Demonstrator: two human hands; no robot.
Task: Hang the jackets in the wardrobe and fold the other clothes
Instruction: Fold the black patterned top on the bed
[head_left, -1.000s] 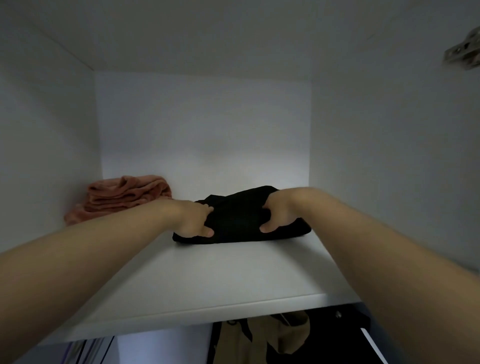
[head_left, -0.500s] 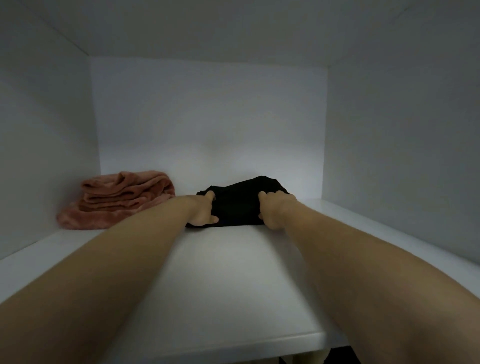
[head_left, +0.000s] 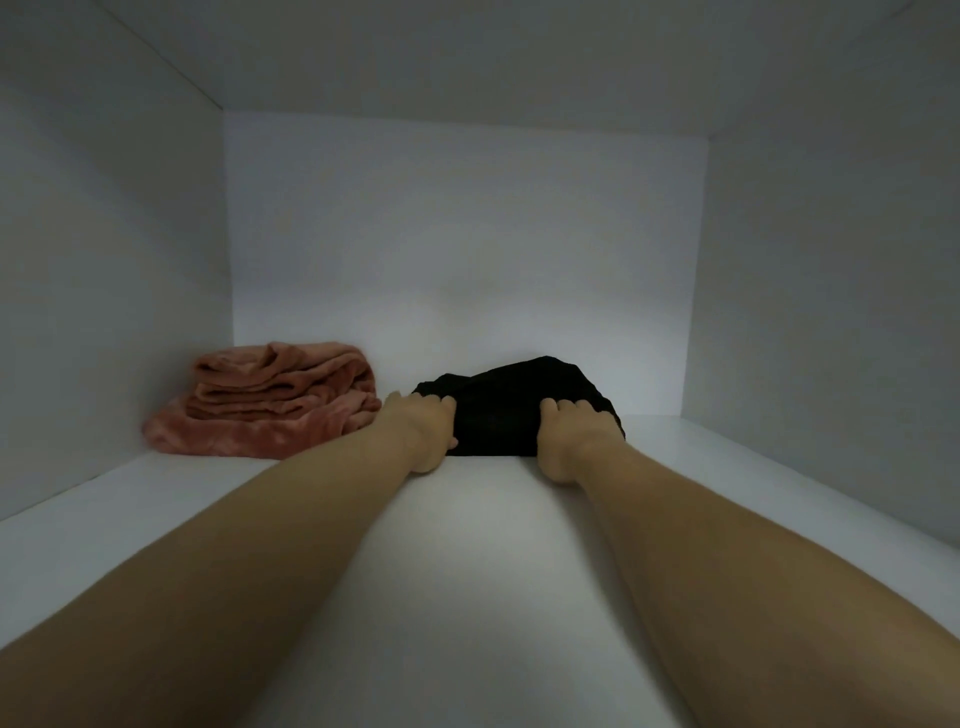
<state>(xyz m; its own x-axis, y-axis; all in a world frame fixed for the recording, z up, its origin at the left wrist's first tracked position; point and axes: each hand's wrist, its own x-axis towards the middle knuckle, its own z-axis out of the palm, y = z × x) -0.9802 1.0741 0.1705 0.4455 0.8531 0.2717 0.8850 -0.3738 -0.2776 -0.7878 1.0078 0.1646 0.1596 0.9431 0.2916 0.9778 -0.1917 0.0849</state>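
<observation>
Progress — black garment (head_left: 511, 410) slid deeper along the shelf (head_left: 467, 561)
Fingers curled, left hand (head_left: 423, 431) and right hand (head_left: 569, 441) still clutch its front edge — beside the pink pile (head_left: 270, 400), stowing looks nearly done.

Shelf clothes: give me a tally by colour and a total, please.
Pink folded garment: 1, by the left wall.
Black folded garment: 1, gripped by the left hand and the right hand.
Total: 2 on the shelf.
</observation>
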